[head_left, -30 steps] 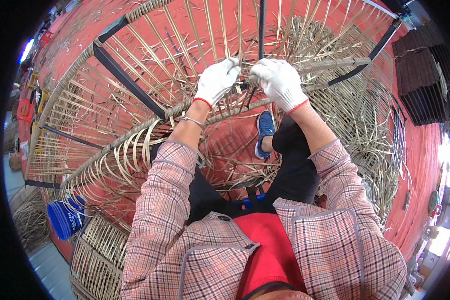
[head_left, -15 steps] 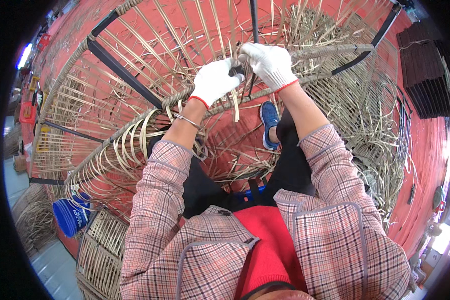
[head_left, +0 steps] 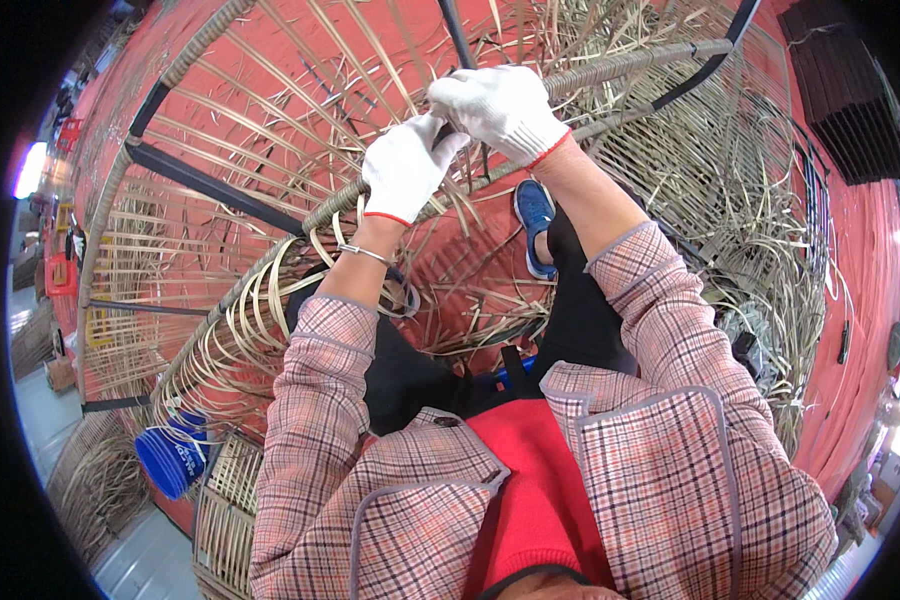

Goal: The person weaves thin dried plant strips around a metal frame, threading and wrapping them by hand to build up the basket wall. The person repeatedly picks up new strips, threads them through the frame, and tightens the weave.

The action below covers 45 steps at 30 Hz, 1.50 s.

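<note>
Left hand (head_left: 405,170) clamps wrapped rim (head_left: 270,250); right hand (head_left: 500,110) at 1 o'clock pinches cane strip (head_left: 448,140). Open gaps between spokes (head_left: 230,135) at 10 o'clock.

A blue shoe (head_left: 534,212) rests on the red floor (head_left: 850,330) under the frame. A stack of blue bowls (head_left: 173,458) sits at lower left beside a flat woven panel (head_left: 225,500). Loose cane strips (head_left: 770,220) lie heaped on the right, near a dark slatted stack (head_left: 842,90)

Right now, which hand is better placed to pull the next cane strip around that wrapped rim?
Probably the left hand: it sits on the wrapped rim beside the loose strips. The right hand is higher, at the dark bar.
</note>
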Tool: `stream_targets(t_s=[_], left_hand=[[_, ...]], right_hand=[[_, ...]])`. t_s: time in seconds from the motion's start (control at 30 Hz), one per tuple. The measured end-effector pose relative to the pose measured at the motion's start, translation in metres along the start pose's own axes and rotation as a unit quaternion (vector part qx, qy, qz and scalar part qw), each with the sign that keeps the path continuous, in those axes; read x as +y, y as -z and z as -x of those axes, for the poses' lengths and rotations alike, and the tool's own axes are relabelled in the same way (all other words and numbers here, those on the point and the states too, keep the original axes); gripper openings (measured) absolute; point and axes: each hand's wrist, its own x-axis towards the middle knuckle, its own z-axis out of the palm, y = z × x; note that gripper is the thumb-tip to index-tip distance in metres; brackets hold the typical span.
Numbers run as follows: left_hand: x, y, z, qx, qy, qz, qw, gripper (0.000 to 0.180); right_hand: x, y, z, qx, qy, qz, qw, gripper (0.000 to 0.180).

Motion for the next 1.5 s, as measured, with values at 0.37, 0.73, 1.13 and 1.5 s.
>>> stream_targets(t_s=[0.37,0.73,1.13,1.5], left_hand=[[0.0,-0.017,0.012,0.053,-0.004,-0.005,0.999,0.042],[-0.002,-0.025,0.017,0.15,-0.078,0.093,0.981,0.029],[-0.002,-0.021,0.013,0.134,-0.065,0.117,0.982,0.032],[-0.008,-0.014,0.014,0.066,-0.059,0.14,0.986,0.041]], right_hand=[[0.002,-0.013,-0.013,0.036,-0.022,-0.013,0.999,0.008],[-0.006,-0.009,-0.018,0.026,-0.073,0.016,0.997,0.014],[-0.027,-0.019,0.086,0.005,-0.387,-0.304,0.87,0.018],[-0.032,-0.104,0.088,0.123,-0.326,-0.375,0.859,0.016]])
